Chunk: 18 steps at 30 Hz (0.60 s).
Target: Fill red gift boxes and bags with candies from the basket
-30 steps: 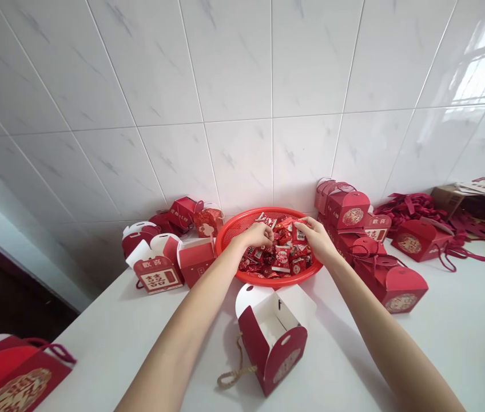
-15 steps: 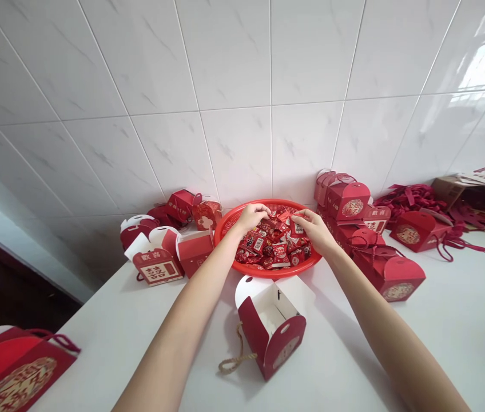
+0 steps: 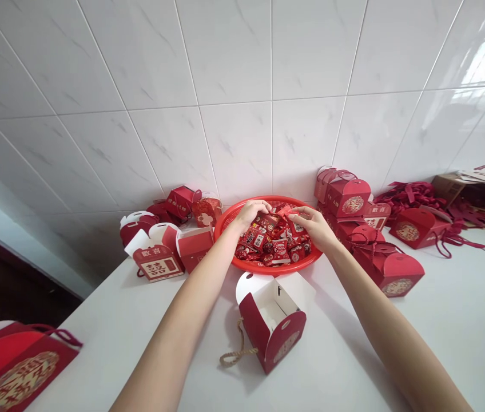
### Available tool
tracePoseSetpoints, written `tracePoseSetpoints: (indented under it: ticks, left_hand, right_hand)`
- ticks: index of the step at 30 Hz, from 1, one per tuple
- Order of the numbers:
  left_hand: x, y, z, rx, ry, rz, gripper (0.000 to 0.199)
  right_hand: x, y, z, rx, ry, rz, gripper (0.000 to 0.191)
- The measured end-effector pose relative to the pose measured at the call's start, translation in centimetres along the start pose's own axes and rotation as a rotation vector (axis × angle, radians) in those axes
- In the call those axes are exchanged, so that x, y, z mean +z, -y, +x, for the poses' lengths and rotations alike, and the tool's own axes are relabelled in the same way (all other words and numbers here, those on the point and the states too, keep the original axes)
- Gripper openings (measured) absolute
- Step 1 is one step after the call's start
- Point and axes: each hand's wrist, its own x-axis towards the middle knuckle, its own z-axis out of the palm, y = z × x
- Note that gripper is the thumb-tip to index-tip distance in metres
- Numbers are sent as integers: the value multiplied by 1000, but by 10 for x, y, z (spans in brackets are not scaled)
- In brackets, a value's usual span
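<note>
Over the past second both hands have been shifted toward the far side of the red basket (image 3: 229,220). The left hand (image 3: 251,210) is curled over the wrapped candies (image 3: 268,243); a small red packet (image 3: 286,210) is pinched by the right hand (image 3: 313,224). The open gift box (image 3: 273,323) is left unfilled on the bench (image 3: 461,332), near the basket.

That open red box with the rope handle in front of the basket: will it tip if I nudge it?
Probably. The open red box looks like thin card, empty inside, so likely light and easily slid or tipped. Its raised flaps may flex rather than push cleanly. The rope handle lies loose and could snag.
</note>
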Motion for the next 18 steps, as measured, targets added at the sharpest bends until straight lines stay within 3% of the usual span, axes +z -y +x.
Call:
tracePoseSetpoints:
  ticks: [10,18]
  left_hand:
    - [0,-13,-9,-59,81,-193,14]
    - [1,-14,-11,-50,102,-171,11]
  right_hand:
    - [-1,2,0,5,60,22,44]
    - [1,4,-2,34,68,75,46]
